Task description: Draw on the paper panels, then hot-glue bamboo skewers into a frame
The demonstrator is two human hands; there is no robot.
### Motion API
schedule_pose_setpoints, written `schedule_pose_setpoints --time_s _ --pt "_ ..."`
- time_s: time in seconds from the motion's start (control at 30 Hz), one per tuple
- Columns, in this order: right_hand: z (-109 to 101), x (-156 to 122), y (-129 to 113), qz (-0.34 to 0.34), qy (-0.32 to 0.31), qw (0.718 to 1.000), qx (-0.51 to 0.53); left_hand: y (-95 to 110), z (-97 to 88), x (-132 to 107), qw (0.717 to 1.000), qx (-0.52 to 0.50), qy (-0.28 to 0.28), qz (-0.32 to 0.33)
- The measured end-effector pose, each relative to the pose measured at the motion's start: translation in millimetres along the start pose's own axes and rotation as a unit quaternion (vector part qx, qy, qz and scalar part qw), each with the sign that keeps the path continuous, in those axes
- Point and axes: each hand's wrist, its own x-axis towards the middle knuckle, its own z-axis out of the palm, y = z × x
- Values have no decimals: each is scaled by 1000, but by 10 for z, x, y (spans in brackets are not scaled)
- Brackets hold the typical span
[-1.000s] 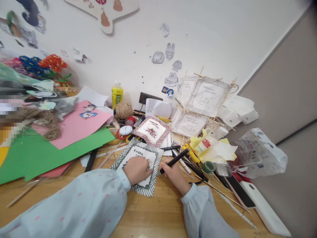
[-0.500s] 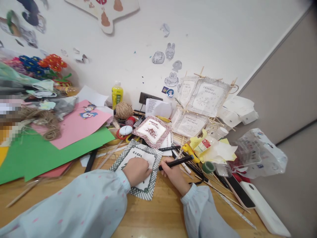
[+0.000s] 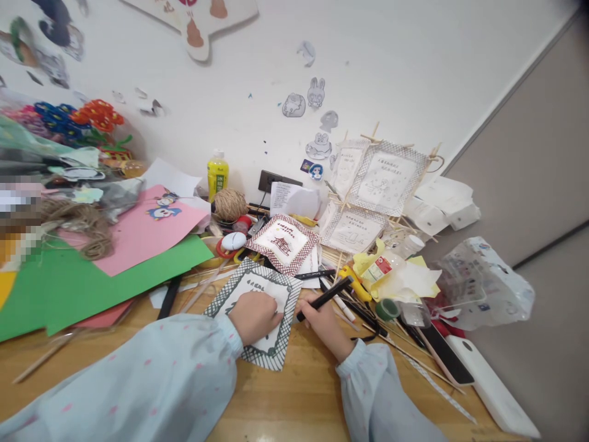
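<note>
At left, the left hand (image 3: 255, 316) rests back-up on the bordered sheet (image 3: 275, 339); its fingers are largely hidden, so whether they are clenched cannot be told. At centre, the bordered sheet, lying on the bench (image 3: 276, 405): probably light, limp, easily creased; best steadied by its margin. At right, the right hand (image 3: 323, 324) grasps a black marker (image 3: 324, 299), likely light, rigid, smooth-barrelled.

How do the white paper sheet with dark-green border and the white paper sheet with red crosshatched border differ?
The left hand partly covers the green-bordered sheet, while no hand touches the red-bordered sheet. The green-bordered sheet lies nearer the camera than the red-bordered sheet. Both are white with hatched borders and writing.
</note>
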Motion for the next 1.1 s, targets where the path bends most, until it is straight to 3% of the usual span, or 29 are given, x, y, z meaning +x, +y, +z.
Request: schedule_pose_setpoints --time_s 0.2,0.73,1.1 --pt "-20 -1 -1 23 11 999 20 -3 -6 -3 1000 3 -4 4" --pt "-8 7 -16 -24 6 1000 -19 -2 -15 -9 1000 -3 -7 5" --pt "-36 -5 -72 18 28 999 37 0 -89 -75 999 15 -27 30"
